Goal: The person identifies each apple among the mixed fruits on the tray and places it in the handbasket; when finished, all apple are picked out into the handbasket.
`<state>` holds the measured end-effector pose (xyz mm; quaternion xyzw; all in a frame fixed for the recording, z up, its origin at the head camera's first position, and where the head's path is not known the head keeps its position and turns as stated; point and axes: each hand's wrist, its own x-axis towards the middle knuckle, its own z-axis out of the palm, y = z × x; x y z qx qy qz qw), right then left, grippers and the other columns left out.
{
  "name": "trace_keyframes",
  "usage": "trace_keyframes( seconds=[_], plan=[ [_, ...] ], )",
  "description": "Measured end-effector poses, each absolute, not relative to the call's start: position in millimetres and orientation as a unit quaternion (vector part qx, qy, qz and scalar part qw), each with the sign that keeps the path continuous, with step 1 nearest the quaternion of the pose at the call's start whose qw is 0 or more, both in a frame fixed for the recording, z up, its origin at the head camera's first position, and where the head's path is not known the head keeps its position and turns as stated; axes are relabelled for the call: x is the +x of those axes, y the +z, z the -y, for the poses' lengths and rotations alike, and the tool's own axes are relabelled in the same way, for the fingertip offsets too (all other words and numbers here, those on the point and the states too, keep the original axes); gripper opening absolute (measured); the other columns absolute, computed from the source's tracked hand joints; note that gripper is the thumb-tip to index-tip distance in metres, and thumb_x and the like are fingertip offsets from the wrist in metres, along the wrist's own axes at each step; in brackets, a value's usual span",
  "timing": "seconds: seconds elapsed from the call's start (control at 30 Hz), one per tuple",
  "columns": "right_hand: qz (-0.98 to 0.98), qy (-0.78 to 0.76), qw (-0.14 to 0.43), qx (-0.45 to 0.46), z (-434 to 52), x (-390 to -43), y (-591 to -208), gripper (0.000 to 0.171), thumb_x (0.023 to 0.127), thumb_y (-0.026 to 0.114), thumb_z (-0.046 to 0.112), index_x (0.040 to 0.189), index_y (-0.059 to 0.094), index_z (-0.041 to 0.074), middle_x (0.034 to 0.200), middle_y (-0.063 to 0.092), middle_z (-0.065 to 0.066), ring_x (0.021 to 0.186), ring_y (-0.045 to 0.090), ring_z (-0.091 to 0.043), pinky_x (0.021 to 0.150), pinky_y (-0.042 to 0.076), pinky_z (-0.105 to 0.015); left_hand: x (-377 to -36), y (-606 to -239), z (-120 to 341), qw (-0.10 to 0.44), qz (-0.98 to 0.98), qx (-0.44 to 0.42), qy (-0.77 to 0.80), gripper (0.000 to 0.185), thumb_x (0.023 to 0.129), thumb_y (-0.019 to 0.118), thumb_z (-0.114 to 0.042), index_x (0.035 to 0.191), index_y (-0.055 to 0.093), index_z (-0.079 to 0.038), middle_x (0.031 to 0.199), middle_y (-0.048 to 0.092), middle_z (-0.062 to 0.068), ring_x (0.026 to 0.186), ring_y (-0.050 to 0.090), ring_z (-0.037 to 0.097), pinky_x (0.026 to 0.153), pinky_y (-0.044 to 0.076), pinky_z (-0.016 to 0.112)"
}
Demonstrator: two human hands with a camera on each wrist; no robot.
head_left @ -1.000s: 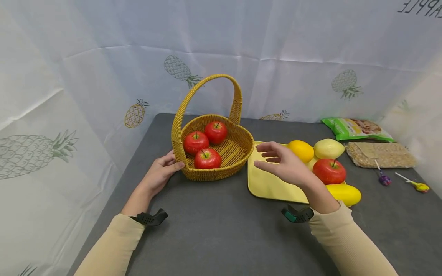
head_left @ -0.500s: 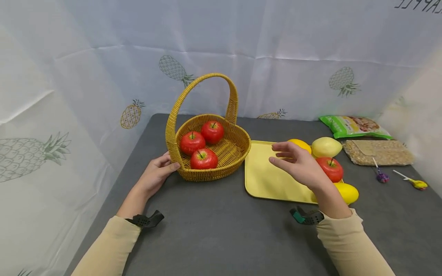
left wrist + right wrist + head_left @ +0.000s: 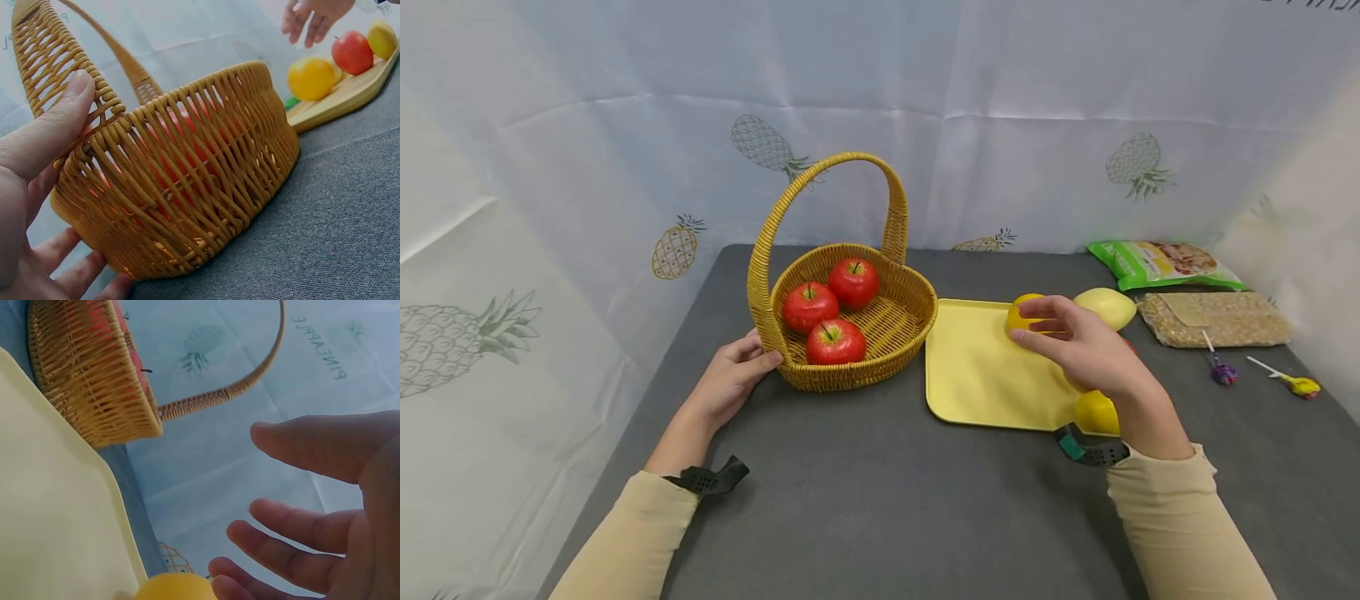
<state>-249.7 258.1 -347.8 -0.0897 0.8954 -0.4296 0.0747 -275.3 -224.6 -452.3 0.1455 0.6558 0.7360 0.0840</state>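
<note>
My left hand (image 3: 730, 385) is up against the wicker basket (image 3: 880, 350), thumb pressed on the base of its handle and the other fingers (image 3: 59, 249) resting loose along the side, so not really gripping. Three red apples (image 3: 827, 310) sit inside it, just past my thumb. My right hand (image 3: 1086, 350) hangs over the yellow tray (image 3: 973, 375), fingers (image 3: 294, 528) spread and relaxed, holding nothing, tips just about at the yellow lemon (image 3: 1019, 312) on the bench (image 3: 880, 508).
</note>
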Motion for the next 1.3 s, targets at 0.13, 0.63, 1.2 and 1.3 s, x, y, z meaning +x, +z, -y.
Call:
trace_keyframes(
  seconds=[0.13,0.63,1.2,1.3],
  plan=[
    [-0.906,-0.407,0.077,-0.087,-266.3,-251.2,-346.4,0.069,0.097,0.070,0.047,0.146,0.047,0.004,0.148,0.048,-0.017,0.134,0.049,-0.040,0.108,0.038,-0.060,-275.9,-452.7,225.2,0.085,-0.654,0.149,0.737,0.029,0.102,0.064,-0.006,0.130,0.064,0.005,0.169,0.015,0.013,0.155,0.009,0.027,0.103,0.044,0.022],
    [-0.940,-0.332,0.071,-0.023,-303.2,-252.7,-345.5,0.081,0.097,0.065,0.058,0.150,0.041,0.003,0.151,0.041,-0.026,0.138,0.038,-0.050,0.108,0.035,-0.067,-278.7,-452.0,225.1,0.085,-0.651,0.150,0.739,0.030,0.102,0.063,-0.005,0.129,0.062,0.009,0.167,0.020,0.016,0.154,0.013,0.027,0.103,0.045,0.022],
    [-0.948,-0.304,0.076,0.050,-331.4,-249.7,-343.9,0.090,0.095,0.062,0.063,0.156,0.036,0.002,0.146,0.038,-0.034,0.125,0.042,-0.051,0.090,0.049,-0.061,-277.9,-451.6,224.0,0.083,-0.640,0.152,0.749,0.025,0.102,0.064,-0.004,0.125,0.071,-0.005,0.167,0.018,0.018,0.155,0.009,0.026,0.103,0.044,0.021],
    [-0.949,-0.302,0.079,0.048,-336.6,-249.8,-345.7,0.089,0.096,0.063,0.061,0.154,0.037,-0.002,0.147,0.037,-0.035,0.125,0.044,-0.052,0.092,0.049,-0.062,-277.7,-452.8,223.7,0.084,-0.641,0.151,0.748,0.025,0.102,0.064,-0.004,0.126,0.070,-0.004,0.167,0.018,0.018,0.155,0.012,0.026,0.103,0.044,0.022]
  ],
)
